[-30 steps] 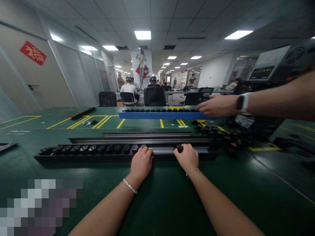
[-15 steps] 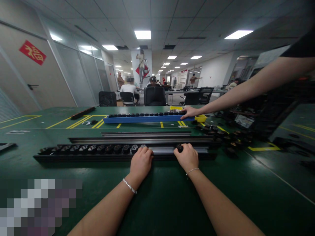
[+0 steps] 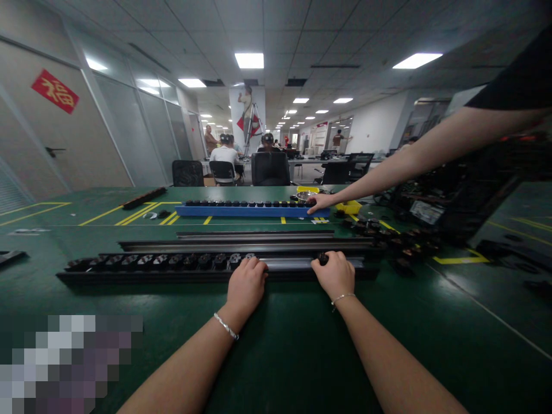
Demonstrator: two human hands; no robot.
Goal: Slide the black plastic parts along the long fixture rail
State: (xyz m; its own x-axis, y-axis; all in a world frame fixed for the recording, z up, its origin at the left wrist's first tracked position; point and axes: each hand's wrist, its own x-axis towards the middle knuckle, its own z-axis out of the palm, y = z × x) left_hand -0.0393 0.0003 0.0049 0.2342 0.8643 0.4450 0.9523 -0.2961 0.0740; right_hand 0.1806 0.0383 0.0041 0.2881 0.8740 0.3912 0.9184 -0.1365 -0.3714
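A long black rail (image 3: 129,275) lies across the green table in front of me, its left part filled with several small black parts (image 3: 172,260). My left hand (image 3: 246,286) rests curled on the rail at the end of that row. My right hand (image 3: 337,275) is closed on a small black part (image 3: 322,258) over the empty grey stretch of the rail (image 3: 287,264). Two more dark rails (image 3: 254,244) lie just behind.
A co-worker's arm (image 3: 409,164) reaches in from the right, hand on a blue rail (image 3: 241,211) loaded with black parts. Loose black parts (image 3: 401,241) are heaped at the right beside a yellow bin (image 3: 349,206). Chairs and seated people are beyond the table.
The co-worker's hand pushed the blue rail leftward along the table. My right hand with its black part shifted slightly right. My left hand stayed put.
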